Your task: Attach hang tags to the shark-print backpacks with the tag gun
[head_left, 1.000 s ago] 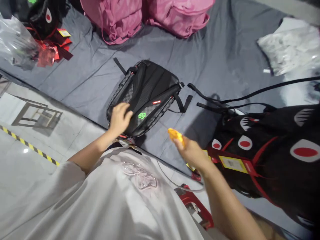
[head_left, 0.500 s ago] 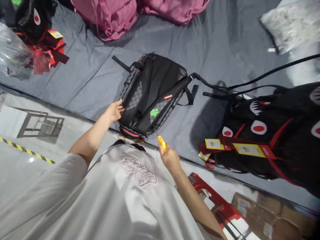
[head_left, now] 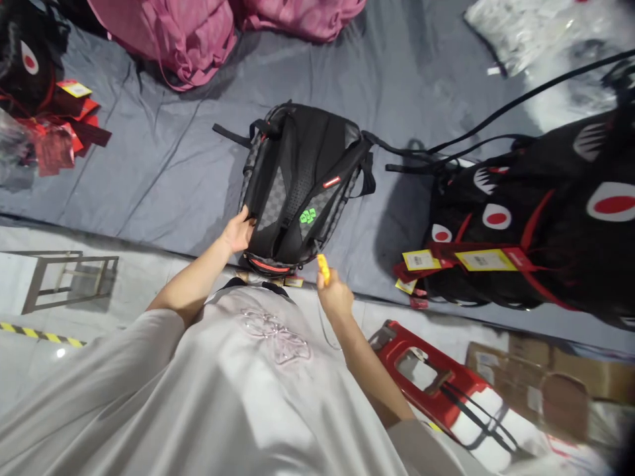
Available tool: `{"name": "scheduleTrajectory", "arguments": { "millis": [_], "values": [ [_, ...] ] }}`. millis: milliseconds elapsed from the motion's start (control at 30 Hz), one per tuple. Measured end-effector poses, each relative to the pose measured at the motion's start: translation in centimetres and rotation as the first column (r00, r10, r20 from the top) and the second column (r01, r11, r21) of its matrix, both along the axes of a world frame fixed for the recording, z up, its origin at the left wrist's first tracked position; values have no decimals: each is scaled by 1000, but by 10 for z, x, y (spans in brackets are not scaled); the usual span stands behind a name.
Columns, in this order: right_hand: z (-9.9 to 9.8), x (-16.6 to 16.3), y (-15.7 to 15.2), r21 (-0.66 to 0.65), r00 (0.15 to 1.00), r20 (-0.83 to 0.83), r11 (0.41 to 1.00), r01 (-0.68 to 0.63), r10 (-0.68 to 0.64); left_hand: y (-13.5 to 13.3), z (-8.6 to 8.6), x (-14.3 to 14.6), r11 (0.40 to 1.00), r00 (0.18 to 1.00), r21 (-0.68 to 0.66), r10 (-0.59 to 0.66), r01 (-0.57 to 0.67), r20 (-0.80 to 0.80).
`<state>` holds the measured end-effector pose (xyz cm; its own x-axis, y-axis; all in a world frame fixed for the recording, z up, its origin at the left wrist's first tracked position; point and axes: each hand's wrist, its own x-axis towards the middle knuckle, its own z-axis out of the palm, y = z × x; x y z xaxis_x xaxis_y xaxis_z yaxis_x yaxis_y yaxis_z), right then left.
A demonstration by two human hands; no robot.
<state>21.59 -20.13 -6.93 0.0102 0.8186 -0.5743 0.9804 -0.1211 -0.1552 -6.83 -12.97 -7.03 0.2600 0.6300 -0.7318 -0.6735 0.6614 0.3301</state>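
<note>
A black backpack [head_left: 302, 178] with grey checkered sides and a green logo lies back-up on the grey sheet [head_left: 169, 158]. My left hand [head_left: 239, 231] grips its lower left edge, fingers curled on the fabric. My right hand [head_left: 333, 294] is closed on a small yellow-handled tool [head_left: 323, 266], whose tip points at the backpack's bottom right corner, close to the green logo.
A pile of black shark-face bags [head_left: 536, 218] with yellow and red tags lies to the right. Pink bags [head_left: 183, 33] sit at the back. More tags and plastic lie at far left. A red stool [head_left: 436, 383] and cardboard [head_left: 546, 390] stand on the floor by me.
My right hand brought the yellow tool leftward from the shark bags to the backpack's bottom corner. My left hand slid from the top of the backpack to its left edge.
</note>
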Motion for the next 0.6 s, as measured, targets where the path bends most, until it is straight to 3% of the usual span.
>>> {"name": "scheduleTrajectory", "arguments": {
  "millis": [100,333,600],
  "values": [
    [-8,0,3,81,995,44,993,85,-89,0,-8,-4,999,999,15,-29,29,33],
    [-23,-17,29,74,999,32,997,1,-3,4,-11,6,999,1000,48,-15,15,-2],
    [-13,-4,22,61,999,17,998,34,-35,6,-6,13,994,998,105,45,-40,-52]
  ]
}}
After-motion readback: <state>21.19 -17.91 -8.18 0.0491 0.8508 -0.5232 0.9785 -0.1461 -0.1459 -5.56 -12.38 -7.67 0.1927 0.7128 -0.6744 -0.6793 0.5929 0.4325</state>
